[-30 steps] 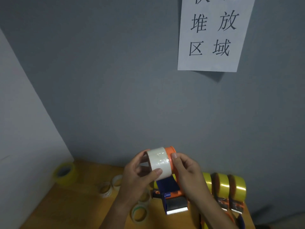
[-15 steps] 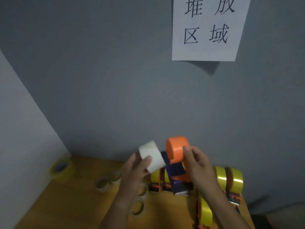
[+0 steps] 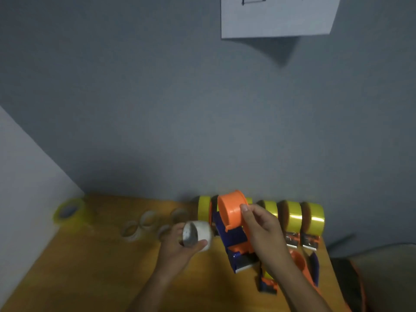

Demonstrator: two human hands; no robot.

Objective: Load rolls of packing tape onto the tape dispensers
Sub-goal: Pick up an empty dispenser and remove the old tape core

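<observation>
Since the earlier frame, we have lowered the white core [image 3: 198, 235] away from the orange spool hub [image 3: 230, 210] and down toward the wooden table [image 3: 90, 266]; the two are now apart, with the core left of and lower than the hub.

At far left, a yellow tape roll [image 3: 70, 211] sits at the table corner, blurred. Right of it lie several empty cores [image 3: 144, 224] on the table.

Our left hand [image 3: 180, 246] grips the white core, thumb across its near side and fingers curled behind it. The core's open end faces left and toward us, so its long axis runs roughly left to right.

Just right of it, our right hand [image 3: 261, 230] holds the tape dispenser [image 3: 234, 239] by its body, thumb tip on the hub rim. The hub's flat face points left toward the core; the dispenser's long axis runs from the hub near the wall down toward us, blade end nearest us.

Behind and right, loaded dispensers [image 3: 301, 217] with yellow rolls stand in a row along the grey wall [image 3: 202, 109]. Another dispenser [image 3: 301, 266] lies on the table beneath our right forearm.
</observation>
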